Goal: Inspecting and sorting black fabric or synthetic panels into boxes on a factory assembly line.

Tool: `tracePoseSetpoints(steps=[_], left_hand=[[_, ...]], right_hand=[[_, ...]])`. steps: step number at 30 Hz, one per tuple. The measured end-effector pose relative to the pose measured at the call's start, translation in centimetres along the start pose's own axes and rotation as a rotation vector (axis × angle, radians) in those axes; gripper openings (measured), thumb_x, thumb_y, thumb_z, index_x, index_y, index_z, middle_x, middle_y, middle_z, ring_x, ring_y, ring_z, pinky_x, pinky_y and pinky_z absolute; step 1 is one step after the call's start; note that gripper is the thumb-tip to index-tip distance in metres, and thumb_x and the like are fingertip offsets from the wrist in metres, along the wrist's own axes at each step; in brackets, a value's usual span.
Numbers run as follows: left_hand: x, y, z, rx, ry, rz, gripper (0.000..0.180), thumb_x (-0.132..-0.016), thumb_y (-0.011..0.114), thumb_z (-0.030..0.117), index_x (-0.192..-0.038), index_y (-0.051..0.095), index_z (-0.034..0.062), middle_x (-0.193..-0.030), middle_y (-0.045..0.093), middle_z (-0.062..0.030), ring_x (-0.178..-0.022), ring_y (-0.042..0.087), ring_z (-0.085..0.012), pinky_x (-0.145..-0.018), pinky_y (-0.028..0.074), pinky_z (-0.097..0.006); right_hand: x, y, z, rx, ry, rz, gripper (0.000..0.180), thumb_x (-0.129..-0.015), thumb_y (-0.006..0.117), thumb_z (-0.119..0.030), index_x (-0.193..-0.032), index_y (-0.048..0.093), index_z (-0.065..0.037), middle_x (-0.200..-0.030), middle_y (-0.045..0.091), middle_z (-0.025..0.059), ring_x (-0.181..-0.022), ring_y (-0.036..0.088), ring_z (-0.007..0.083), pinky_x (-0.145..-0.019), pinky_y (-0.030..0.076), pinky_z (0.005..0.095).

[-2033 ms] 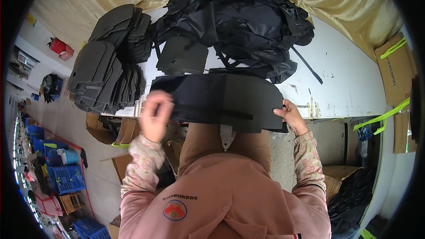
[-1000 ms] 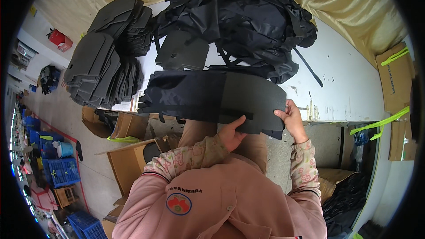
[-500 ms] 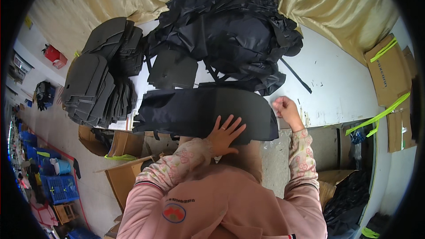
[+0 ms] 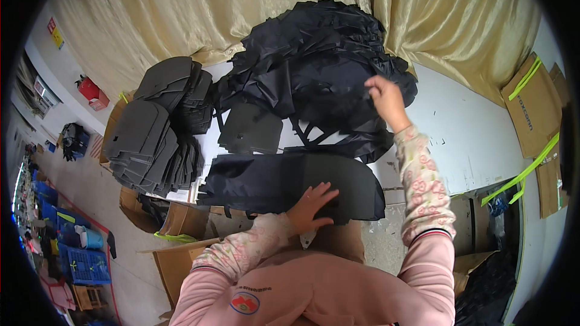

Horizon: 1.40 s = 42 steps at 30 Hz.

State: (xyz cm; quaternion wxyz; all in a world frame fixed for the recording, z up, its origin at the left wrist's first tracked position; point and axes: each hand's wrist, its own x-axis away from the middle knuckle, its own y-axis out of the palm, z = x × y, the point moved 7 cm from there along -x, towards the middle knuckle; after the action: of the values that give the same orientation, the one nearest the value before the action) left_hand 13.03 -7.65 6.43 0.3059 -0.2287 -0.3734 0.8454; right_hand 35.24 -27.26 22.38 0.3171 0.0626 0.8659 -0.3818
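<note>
My left hand [image 4: 311,205] lies flat, fingers spread, on the curved black panel [image 4: 290,182] at the near table edge [image 4: 471,145]. Up at 1 o'clock my right hand [image 4: 386,101] is pinching fabric on the big black pile [image 4: 320,66]. Grey foam stacks [image 4: 154,136] sit at 10 o'clock.

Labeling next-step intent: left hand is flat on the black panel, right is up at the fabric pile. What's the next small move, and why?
Probably pinch one piece off the black fabric pile and draw it toward the panel. The right hand already touches the pile's edge, while the left hand lies flat on the panel, pinning it.
</note>
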Motion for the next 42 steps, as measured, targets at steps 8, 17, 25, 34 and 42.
tracePoseSetpoints(steps=[8, 17, 25, 34, 42], left_hand=[[-5.7, -17.9, 1.0, 0.566, -0.096, 0.708, 0.075, -0.079, 0.074, 0.016, -0.139, 0.031, 0.0069, -0.132, 0.043, -0.0159, -0.122, 0.045, -0.0264, -0.101, 0.036, -0.037], [-7.4, -19.0, -1.3, 1.314, -0.069, 0.564, 0.031, -0.09, 0.061, 0.006, -0.12, 0.055, 0.0005, -0.117, 0.061, -0.0079, -0.103, 0.06, -0.0165, -0.093, 0.047, -0.032], [-3.5, -18.8, -1.2, 1.73, 0.018, 0.718, 0.032, -0.099, 0.046, 0.018, -0.125, 0.05, 0.0018, -0.12, 0.06, -0.0083, -0.114, 0.057, -0.0236, -0.1, 0.043, -0.039], [2.4, -13.3, 1.6, 0.933, -0.159, -0.479, 0.018, -0.094, 0.051, 0.011, -0.102, 0.062, -0.0005, -0.097, 0.066, -0.0111, -0.089, 0.064, -0.0199, -0.08, 0.052, -0.034], [-3.1, -23.3, 7.4, 0.725, 0.157, -0.036, 0.068, -0.079, 0.067, -0.002, -0.138, 0.034, 0.0036, -0.121, 0.055, -0.0084, -0.115, 0.052, -0.0155, -0.093, 0.044, -0.031]], right_hand=[[-8.2, -3.9, -16.7, -0.354, -0.183, -0.145, 0.012, -0.08, 0.066, -0.01, -0.088, 0.066, -0.001, -0.065, 0.059, 0.004, -0.059, 0.052, 0.0096, -0.059, 0.045, 0.0261], [-5.4, -0.8, -23.2, -0.845, -0.126, -0.721, 0.045, -0.086, 0.064, -0.007, -0.128, 0.048, -0.003, -0.109, 0.061, 0.0065, -0.1, 0.057, 0.01, -0.09, 0.047, 0.0258], [3.2, 4.2, -13.4, -0.8, 0.239, -0.782, 0.027, -0.091, 0.061, -0.016, -0.113, 0.06, -0.001, -0.1, 0.062, -0.0004, -0.09, 0.055, 0.006, -0.082, 0.045, 0.0218], [3.6, 1.6, -15.6, -0.947, 0.253, -0.638, 0.008, -0.089, 0.063, -0.012, -0.09, 0.063, -0.004, -0.08, 0.059, -0.0064, -0.072, 0.051, 0.0004, -0.064, 0.04, 0.0164], [5.0, -0.6, -25.0, -0.575, -0.294, -1.064, 0.012, -0.085, 0.065, -0.011, -0.09, 0.065, 0.0, -0.078, 0.066, 0.0021, -0.072, 0.06, 0.009, -0.066, 0.047, 0.0248]])
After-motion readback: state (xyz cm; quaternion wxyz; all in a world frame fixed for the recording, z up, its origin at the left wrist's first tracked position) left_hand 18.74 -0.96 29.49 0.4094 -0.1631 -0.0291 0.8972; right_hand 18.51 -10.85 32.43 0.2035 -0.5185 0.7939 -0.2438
